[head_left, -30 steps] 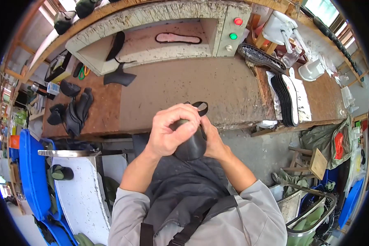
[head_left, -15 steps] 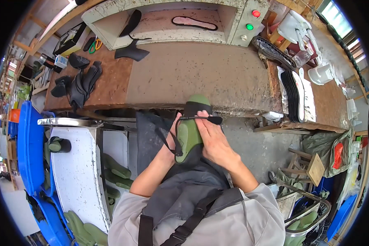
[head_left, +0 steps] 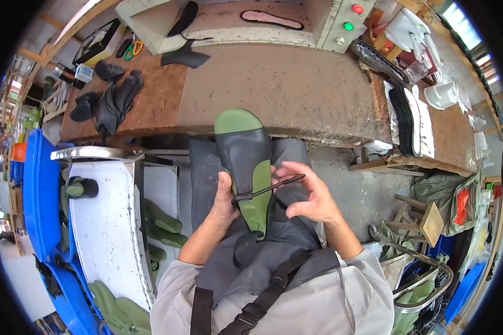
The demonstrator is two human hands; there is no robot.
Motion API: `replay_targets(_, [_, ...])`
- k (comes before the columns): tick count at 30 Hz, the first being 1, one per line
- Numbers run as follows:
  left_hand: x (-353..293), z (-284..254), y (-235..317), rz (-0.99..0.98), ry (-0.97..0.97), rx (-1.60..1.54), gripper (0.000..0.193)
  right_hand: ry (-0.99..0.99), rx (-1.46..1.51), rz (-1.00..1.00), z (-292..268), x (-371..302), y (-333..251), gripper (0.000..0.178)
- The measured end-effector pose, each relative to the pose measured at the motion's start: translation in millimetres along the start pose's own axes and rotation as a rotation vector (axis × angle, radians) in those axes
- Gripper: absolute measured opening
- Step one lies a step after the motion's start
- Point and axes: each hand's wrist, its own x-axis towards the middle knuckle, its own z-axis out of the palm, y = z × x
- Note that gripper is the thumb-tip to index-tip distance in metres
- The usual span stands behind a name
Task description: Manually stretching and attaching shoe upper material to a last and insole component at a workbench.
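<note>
- The green foot-shaped form (head_left: 261, 181), partly covered with a smooth black upper (head_left: 241, 153), is near the centre, its broad end pointing almost to 12 o'clock, its narrow end to 6 o'clock
- The bare left hand (head_left: 224, 204), at 7 o'clock of the form, holds it firmly, with the thumb along its edge
- The bare right hand (head_left: 318, 198), at 4 o'clock of the form, has thumb and fingers wide apart, around the thin black strap (head_left: 276, 187); I cannot tell if they touch it
- The worn brown workbench (head_left: 285, 84) extends at 12 o'clock
- On it, flat dark pieces (head_left: 117, 100) lie at 10 o'clock
</note>
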Motion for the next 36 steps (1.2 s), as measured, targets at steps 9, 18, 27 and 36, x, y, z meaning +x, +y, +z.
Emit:
replay_targets(9, [-25.2,5.6,2.2,-0.132,0.152,-0.002,0.067,-0.033,-0.656,-0.414,10.3,29.0,-39.8,0.045])
replay_targets(18, [-30.5,11.3,5.4,-0.063,0.174,0.046,0.062,-0.379,-0.911,-0.549,26.9,45.4,-64.5,0.035])
replay_targets(27, [-26.5,5.3,-2.1,-0.127,0.218,-0.075,0.062,-0.5,-0.871,-0.36,23.4,36.7,-61.0,0.034])
replay_targets(36, [-1.9,1.1,39.6,-0.105,0.155,-0.364,0.082,-0.074,-0.73,-0.596,35.4,26.5,-34.9,0.031])
